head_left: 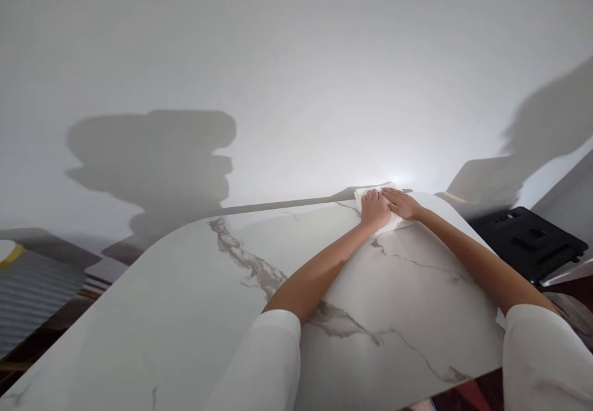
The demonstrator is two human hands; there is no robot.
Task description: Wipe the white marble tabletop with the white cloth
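Both my arms reach across a white marble tabletop (185, 300) with grey veins. My left hand (374, 208) lies on a white folded cloth (388, 220) near the table's far edge, fingers curled down onto it. My right hand (402, 203) rests flat beside it with its fingers stretched over the same cloth. The cloth is mostly hidden under the two hands. Both sleeves are white.
A plain white wall (296, 59) rises behind the table, with shadows on it. A black plastic case (528, 244) sits to the right of the table. At the far left are a ribbed grey surface (37, 287) and a round white object with a yellow rim (9, 251).
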